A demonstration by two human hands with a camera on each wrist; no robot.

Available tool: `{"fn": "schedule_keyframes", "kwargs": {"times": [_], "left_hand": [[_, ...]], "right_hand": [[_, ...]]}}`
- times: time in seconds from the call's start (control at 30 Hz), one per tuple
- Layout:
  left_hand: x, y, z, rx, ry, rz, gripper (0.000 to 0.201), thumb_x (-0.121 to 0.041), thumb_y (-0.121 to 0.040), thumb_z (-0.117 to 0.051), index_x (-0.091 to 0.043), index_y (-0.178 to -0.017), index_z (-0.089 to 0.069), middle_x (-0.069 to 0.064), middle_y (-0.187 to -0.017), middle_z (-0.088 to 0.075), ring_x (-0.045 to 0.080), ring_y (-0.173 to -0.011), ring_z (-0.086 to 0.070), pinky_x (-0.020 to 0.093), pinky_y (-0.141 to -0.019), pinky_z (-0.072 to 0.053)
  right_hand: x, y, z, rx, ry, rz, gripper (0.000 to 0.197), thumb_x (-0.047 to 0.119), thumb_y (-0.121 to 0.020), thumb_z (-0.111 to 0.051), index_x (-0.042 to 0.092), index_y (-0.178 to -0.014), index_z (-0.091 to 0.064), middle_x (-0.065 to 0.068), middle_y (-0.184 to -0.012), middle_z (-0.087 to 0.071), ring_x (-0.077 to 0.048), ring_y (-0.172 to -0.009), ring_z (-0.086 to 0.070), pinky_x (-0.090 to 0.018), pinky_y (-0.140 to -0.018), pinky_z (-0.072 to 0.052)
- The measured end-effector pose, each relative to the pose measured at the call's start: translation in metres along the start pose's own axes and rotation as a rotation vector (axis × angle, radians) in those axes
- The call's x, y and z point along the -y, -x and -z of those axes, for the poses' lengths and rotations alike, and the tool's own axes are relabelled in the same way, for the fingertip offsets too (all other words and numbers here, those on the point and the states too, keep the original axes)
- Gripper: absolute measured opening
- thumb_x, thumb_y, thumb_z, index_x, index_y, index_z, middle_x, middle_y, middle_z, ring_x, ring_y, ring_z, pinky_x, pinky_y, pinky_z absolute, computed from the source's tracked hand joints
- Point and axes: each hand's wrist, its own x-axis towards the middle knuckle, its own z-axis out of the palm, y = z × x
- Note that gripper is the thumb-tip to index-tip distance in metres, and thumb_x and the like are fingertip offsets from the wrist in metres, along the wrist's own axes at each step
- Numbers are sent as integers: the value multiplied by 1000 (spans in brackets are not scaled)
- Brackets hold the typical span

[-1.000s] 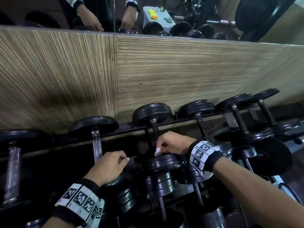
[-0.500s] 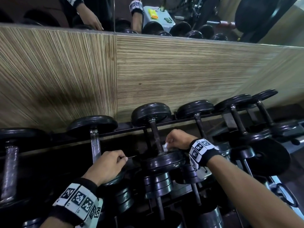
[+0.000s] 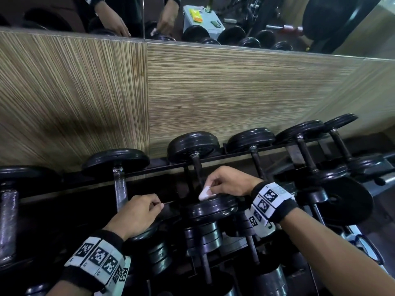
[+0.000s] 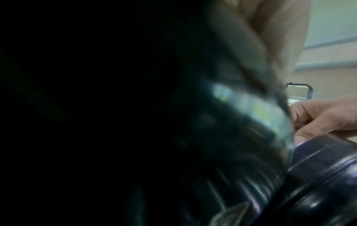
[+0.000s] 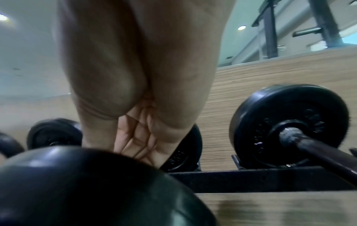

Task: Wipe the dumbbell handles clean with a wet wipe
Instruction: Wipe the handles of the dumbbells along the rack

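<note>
right hand [image 3: 230, 182] has the wet wipe [image 3: 204, 192] pinched in curled fingers, right at the near end of the middle dumbbell's handle [image 3: 197, 170], just above its front plate [image 3: 210, 207], probably so the wipe wraps the bar. left hand [image 3: 135, 214] sits curled over the next dumbbell's front plate [image 3: 145, 233], looks like bracing. the wipe only shows in the head view; the right wrist view is blocked by palm and plate, and the left wrist view is mostly dark.
</note>
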Motion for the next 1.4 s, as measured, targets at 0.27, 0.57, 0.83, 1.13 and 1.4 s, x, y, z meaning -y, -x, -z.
{"fn": "schedule_keyframes", "kwargs": {"times": [0.27, 0.57, 0.83, 1.13, 1.4], "left_hand": [[-1, 4, 1, -18, 28, -10, 18, -39, -100, -52, -31, -91, -65, -4, -79, -68, 8, -63, -58, 21, -61, -47], [-1, 3, 1, -8, 31, -7, 18, -41, -100, -52, -33, -89, -64, -7, -78, -67, 10, -69, -62, 27, -66, -51], [2, 1, 0, -18, 49, -16, 16, -40, -99, -53, -34, -89, -65, -8, -77, -68, 10, -69, -63, 28, -67, -53], [1, 1, 1, -11, 38, -19, 16, -40, -99, -53, -34, -89, -64, -7, -78, -67, 9, -69, -61, 25, -65, -49], [-5, 6, 1, -61, 11, -54, 14, -36, -100, -53, -33, -89, -63, -9, -79, -67, 7, -67, -60, 27, -66, -53]], "right_hand": [[-20, -9, -2, -15, 85, -48, 3, 10, -90, -73, 13, -88, -75, 4, -83, -74, 0, -73, -65, -22, -76, -54], [-32, -27, -7, -63, 177, -203, 5, 15, -90, -74, 10, -89, -75, 2, -83, -70, 2, -68, -59, -3, -59, -37], [-19, -7, 4, 11, -18, -124, 6, 10, -90, -73, 12, -84, -74, 13, -72, -70, 10, -63, -63, -5, -65, -43], [11, -9, -3, 13, 90, -3, 6, 14, -90, -74, 9, -94, -76, 0, -90, -75, -6, -78, -67, -21, -75, -54], [-22, -7, 5, -55, 75, -145, 8, 12, -87, -76, 19, -84, -73, 3, -80, -76, 1, -71, -68, -14, -71, -50]]}}
